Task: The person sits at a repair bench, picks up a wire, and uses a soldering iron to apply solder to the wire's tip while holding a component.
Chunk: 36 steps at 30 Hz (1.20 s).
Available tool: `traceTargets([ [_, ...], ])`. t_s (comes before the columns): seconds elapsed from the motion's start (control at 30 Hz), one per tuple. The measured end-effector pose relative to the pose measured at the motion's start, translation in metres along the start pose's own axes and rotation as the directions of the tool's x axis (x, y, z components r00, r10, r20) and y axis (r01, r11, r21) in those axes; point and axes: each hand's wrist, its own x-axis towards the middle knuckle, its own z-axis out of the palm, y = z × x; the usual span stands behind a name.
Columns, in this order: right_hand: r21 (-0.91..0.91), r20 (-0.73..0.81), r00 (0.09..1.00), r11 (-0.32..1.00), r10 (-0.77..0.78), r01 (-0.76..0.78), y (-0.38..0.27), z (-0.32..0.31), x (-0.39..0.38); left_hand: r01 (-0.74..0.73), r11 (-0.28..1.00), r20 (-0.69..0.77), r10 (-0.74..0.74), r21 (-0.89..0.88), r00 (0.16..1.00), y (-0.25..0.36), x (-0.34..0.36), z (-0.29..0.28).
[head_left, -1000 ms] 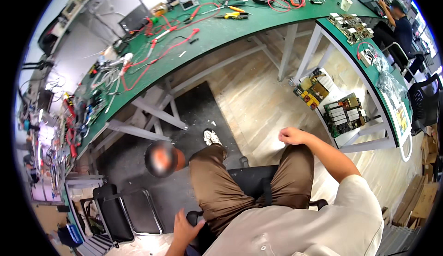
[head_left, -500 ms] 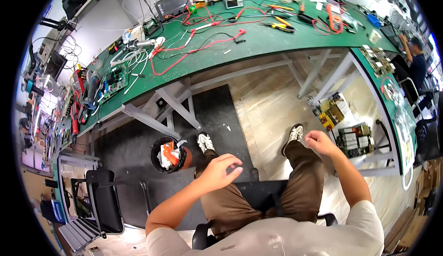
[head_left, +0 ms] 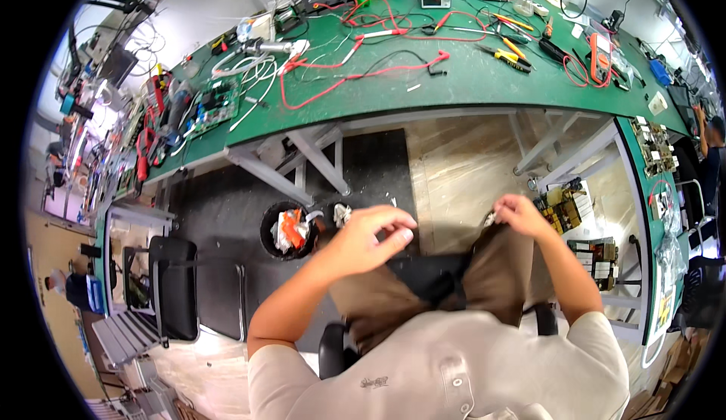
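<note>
My left hand (head_left: 382, 234) is raised over my lap, fingers loosely bent and apart, holding nothing. My right hand (head_left: 514, 213) hovers above my right thigh with its fingers curled; whether anything is inside them is hidden. Both hands are below the near edge of the green bench (head_left: 544, 91), touching neither it nor the things on it. Beside my left leg stands a bin (head_left: 271, 246) lined with black plastic, holding orange and white waste. Beneath me is a black chair (head_left: 333, 344).
Red test leads (head_left: 355, 72), pliers (head_left: 507, 57), a multimeter (head_left: 601, 60) and circuit boards (head_left: 215, 106) lie on the bench. A side table (head_left: 635, 193) stands right, with boards (head_left: 567, 212) beneath. An empty chair (head_left: 170, 284) stands left. Another person (head_left: 711, 147) sits far right.
My left hand has risen from beside the seat to over my lap. My view has swung right and moved closer to the bench, so the bench appears shifted.
</note>
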Motion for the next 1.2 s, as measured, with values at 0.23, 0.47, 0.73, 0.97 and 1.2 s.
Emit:
traceTargets([
  [0.23,0.084,-0.057,0.985,0.982,-0.165,0.169,-0.033,-0.044,-0.012,0.089,0.995,-0.225,-0.078,0.040,0.971,0.025,-0.028,-0.035],
  [0.47,0.159,-0.132,0.975,0.967,-0.178,0.198,-0.030,-0.064,0.015,0.270,0.962,-0.535,-0.206,0.044,0.819,-0.048,-0.018,-0.130],
  [0.73,0.012,-0.213,0.880,0.900,-0.424,0.437,-0.142,-0.044,0.117,0.457,0.791,-0.721,-0.030,0.406,0.693,-0.158,0.021,-0.245],
  [0.97,-0.074,-0.251,0.840,0.875,-0.481,0.479,-0.179,-0.065,0.172,0.446,0.454,-0.522,0.049,0.771,0.852,-0.184,0.072,-0.290],
  [1.2,0.216,-0.222,0.899,0.880,-0.377,0.423,-0.146,-0.084,0.182,0.400,0.426,-0.447,0.012,0.811,0.894,-0.199,0.074,-0.311],
])
